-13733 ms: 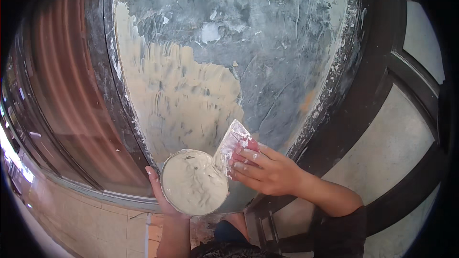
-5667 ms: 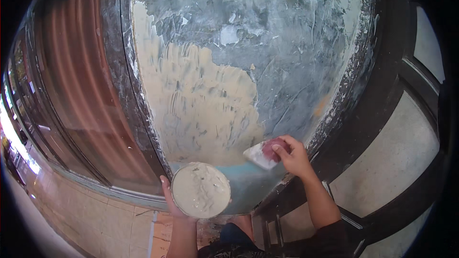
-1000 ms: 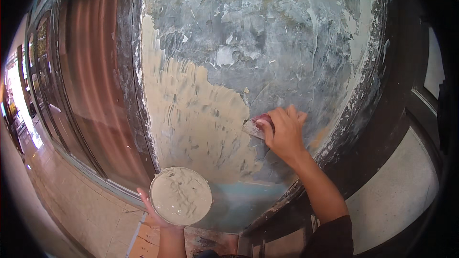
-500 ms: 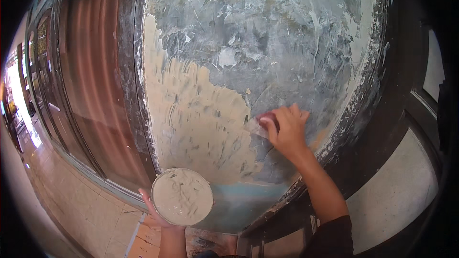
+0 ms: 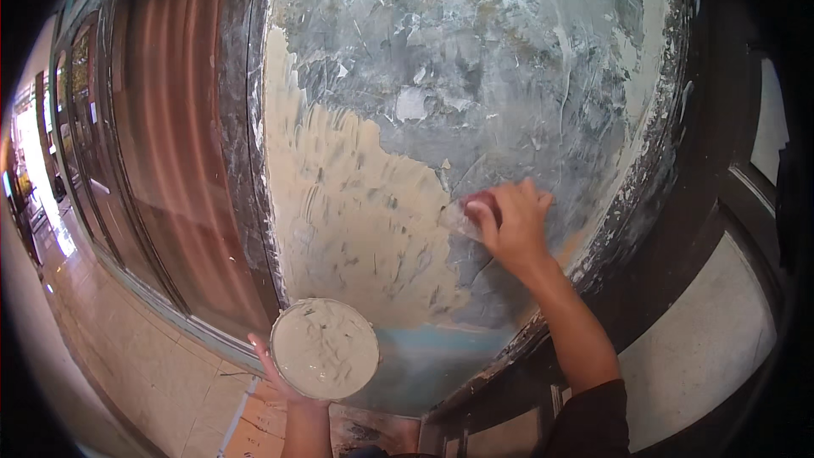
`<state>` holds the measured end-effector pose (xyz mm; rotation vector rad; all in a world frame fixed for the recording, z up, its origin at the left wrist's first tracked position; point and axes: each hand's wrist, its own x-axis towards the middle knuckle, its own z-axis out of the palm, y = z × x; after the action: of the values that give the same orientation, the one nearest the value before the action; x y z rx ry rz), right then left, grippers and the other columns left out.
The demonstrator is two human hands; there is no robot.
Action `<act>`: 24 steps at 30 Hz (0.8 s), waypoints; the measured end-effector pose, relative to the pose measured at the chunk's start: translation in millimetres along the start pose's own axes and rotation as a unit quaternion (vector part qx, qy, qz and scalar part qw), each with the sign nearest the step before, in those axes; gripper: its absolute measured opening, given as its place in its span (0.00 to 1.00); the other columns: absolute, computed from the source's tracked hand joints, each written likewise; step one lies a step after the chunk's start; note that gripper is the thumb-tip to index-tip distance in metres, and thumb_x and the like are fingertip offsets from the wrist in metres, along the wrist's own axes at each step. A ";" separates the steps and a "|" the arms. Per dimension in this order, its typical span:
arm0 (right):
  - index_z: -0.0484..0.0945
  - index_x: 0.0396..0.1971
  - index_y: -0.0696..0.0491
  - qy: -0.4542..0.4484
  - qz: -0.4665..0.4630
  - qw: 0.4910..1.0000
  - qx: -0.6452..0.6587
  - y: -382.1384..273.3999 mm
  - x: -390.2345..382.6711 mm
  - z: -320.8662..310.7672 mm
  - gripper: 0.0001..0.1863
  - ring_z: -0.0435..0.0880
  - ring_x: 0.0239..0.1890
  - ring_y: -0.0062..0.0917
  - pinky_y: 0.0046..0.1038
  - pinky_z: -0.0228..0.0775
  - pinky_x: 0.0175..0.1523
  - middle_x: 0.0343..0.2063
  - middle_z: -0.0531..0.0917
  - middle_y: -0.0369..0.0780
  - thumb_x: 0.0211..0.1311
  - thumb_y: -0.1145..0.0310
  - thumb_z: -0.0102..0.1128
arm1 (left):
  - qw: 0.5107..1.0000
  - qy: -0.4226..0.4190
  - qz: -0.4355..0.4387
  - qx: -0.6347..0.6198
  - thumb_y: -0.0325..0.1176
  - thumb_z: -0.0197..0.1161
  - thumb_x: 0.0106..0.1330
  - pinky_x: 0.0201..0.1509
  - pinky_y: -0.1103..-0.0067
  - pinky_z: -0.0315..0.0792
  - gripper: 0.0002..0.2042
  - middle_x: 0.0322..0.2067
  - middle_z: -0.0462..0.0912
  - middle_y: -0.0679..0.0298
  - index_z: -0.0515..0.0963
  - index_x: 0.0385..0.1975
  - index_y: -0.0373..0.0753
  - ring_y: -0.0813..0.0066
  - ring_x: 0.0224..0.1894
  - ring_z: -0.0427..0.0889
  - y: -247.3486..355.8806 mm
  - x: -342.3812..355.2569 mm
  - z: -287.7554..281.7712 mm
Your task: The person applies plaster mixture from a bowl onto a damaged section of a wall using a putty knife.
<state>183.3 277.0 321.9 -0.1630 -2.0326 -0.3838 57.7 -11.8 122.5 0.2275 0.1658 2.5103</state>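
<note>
My right hand (image 5: 511, 225) grips a red-handled putty knife (image 5: 462, 219) and presses its pale blade flat against the rough grey-blue wall panel (image 5: 509, 76), at the right edge of a tan patch of fresh filler (image 5: 356, 212). My left hand (image 5: 284, 382) holds up a round container of grey-white putty (image 5: 325, 348) from below, close to the panel's lower edge. A dark sleeve covers my right upper forearm.
A dark window frame with brownish glass (image 5: 170, 144) runs along the left of the panel. Dark frame bars and a pale wall (image 5: 712, 348) lie to the right. A tiled floor (image 5: 127, 373) stretches away at lower left.
Over the last second my right hand and the knife slid slightly up the wall. The putty container shifted a little lower and to the right.
</note>
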 end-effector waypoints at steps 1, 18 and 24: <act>0.81 0.33 0.48 0.002 0.000 1.000 0.001 2.1 6.8 -2.1 0.09 0.74 0.39 0.34 0.40 0.53 0.49 0.32 0.82 0.34 0.63 0.60 0.70 | 0.999 0.023 -0.005 -0.036 0.80 0.39 0.66 0.50 0.22 0.69 0.49 0.68 0.72 0.49 0.67 0.71 0.42 0.32 0.62 0.75 0.7 -0.8 5.3; 0.82 0.34 0.48 0.092 0.042 0.994 0.029 10.2 20.9 -11.3 0.09 0.75 0.41 0.34 0.41 0.53 0.49 0.32 0.82 0.35 0.63 0.59 0.69 | 0.999 0.012 0.006 -0.047 0.79 0.39 0.67 0.52 0.24 0.70 0.48 0.67 0.72 0.50 0.69 0.70 0.40 0.36 0.62 0.76 3.9 -7.9 8.3; 0.82 0.32 0.48 -0.028 -0.040 0.999 0.014 1.8 -18.9 -6.7 0.10 0.74 0.40 0.33 0.41 0.53 0.47 0.32 0.81 0.34 0.62 0.59 0.69 | 1.000 -0.018 0.018 0.005 0.80 0.40 0.66 0.53 0.24 0.69 0.49 0.67 0.73 0.49 0.69 0.69 0.39 0.36 0.62 0.76 3.7 -4.4 -5.4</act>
<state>198.4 277.3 308.5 -0.0765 -2.1031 -0.4044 58.0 -17.8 117.2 0.2817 0.1622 2.5388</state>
